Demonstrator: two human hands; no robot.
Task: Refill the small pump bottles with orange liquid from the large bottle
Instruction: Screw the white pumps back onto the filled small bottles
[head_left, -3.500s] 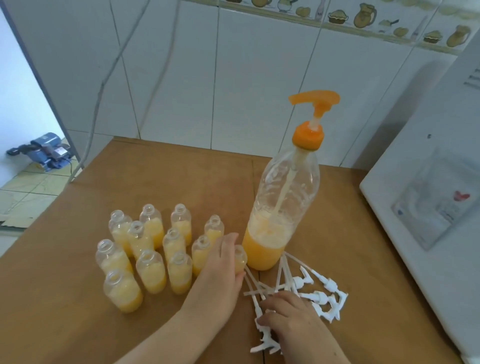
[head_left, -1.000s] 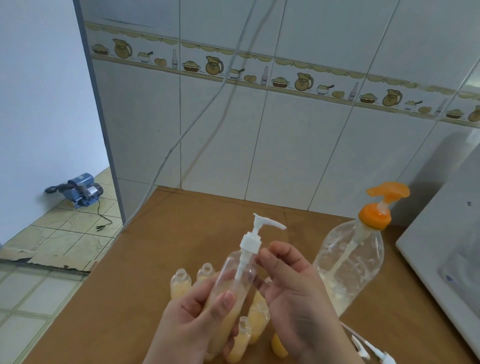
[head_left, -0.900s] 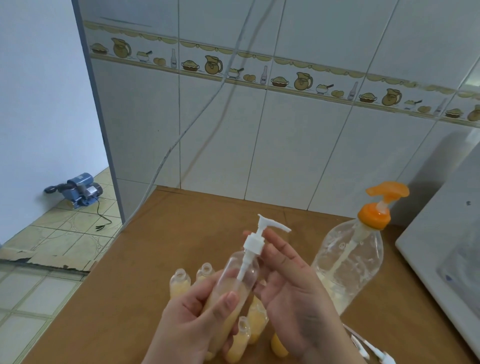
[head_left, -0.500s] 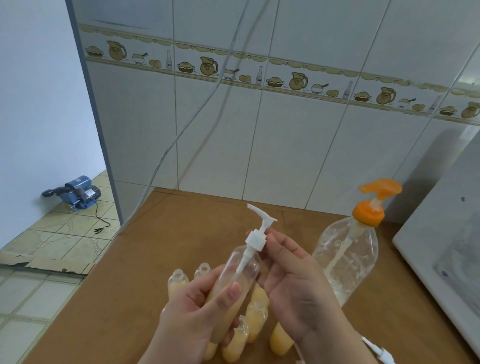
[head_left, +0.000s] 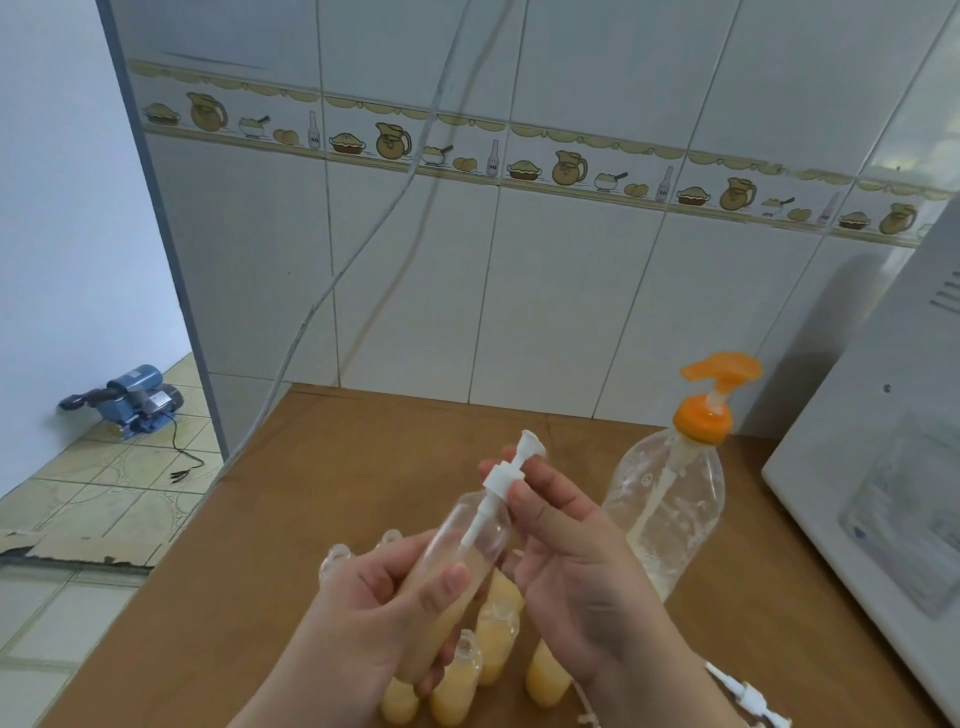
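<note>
Head view: left hand (head_left: 384, 597) gripped a small bottle (head_left: 457, 566); right hand (head_left: 566, 561) pinched its white pump (head_left: 506, 470), left of the large bottle (head_left: 665, 509).

Brown wooden table (head_left: 322, 467) underneath, running to the wall at 12 o'clock. White tiled wall (head_left: 571, 291) behind, with a band of border tiles (head_left: 395, 143) showing jugs, pies, bowls and bottles. Thin grey cable (head_left: 332, 280) hanging diagonally down the wall from 12 toward 9 o'clock. White appliance (head_left: 878, 467) at 3 o'clock, vent slots near its top edge. Blue pump (head_left: 127, 400) on the tiled floor (head_left: 78, 499) at 9 o'clock, black cord (head_left: 182, 462) trailing beside it.
</note>
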